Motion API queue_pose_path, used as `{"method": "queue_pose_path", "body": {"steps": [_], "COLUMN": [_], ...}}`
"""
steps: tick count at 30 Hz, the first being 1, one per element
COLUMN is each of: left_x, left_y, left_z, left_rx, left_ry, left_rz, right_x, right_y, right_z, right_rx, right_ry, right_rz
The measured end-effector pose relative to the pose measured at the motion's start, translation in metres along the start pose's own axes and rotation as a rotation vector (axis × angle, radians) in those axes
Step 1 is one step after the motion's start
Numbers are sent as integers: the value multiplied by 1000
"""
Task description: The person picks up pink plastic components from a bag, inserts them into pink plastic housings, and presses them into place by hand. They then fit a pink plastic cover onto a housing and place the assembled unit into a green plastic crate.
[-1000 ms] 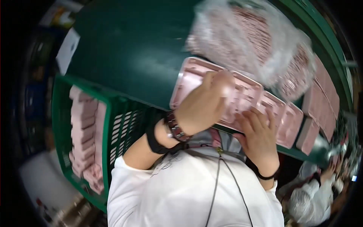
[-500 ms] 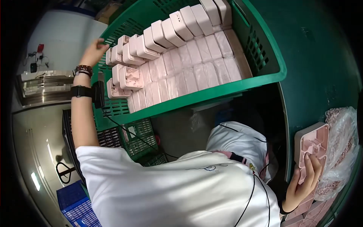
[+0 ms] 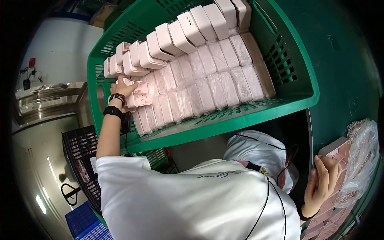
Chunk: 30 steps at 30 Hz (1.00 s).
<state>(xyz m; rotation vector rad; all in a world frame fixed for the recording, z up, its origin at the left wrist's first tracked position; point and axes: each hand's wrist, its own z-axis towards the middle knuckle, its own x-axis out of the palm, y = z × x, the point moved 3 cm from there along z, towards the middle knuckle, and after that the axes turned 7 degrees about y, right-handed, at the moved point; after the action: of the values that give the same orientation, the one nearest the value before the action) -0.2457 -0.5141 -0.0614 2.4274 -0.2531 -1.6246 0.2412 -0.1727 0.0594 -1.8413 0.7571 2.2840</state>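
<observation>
My left hand is closed on a pale pink open plastic casing at the left end of a green crate. Its thumb lies along the casing's edge; the other fingers are partly hidden. More pink casings stand in a leaning row along the crate's far side. Below them lie rows of thin, plastic-wrapped pink pieces. Over at the right, my right hand has its fingers loosely bent and apart, with nothing visible in them. It hovers beside a row of open pink casings on the green table.
A clear plastic bag of small pinkish parts lies on the green table beyond the right-hand casings. Below the crate at left stand a black basket and a blue crate. Someone's light-clothed leg or lap shows beneath the crate.
My left hand has come down from beyond the crate's left rim onto the pink casing. My right hand's fingers have left the inside of the casing at right. The whole view has shifted slightly.
</observation>
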Motion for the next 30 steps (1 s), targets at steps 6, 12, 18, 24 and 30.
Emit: {"method": "queue_pose_path", "body": {"steps": [6,12,18,24,30], "left_x": [-31,-124,-148,-150,-149], "left_y": [44,-11,-170,-315,-386], "left_z": [-9,-143,-289,-383,-392], "left_rx": [215,837,1294,1713,2021], "left_ry": [6,-164,51,368,210], "left_rz": [-437,-979,-1178,-1016,-733], "right_x": [-5,-21,-39,-67,-91], "right_y": [-3,-21,-7,-32,-133], "right_z": [-1,-31,-31,-16,-7], "right_rx": [-85,-4,-297,-45,261], "right_ry": [-45,-161,-420,-585,-466], "right_rz": [56,37,279,99,-91]}}
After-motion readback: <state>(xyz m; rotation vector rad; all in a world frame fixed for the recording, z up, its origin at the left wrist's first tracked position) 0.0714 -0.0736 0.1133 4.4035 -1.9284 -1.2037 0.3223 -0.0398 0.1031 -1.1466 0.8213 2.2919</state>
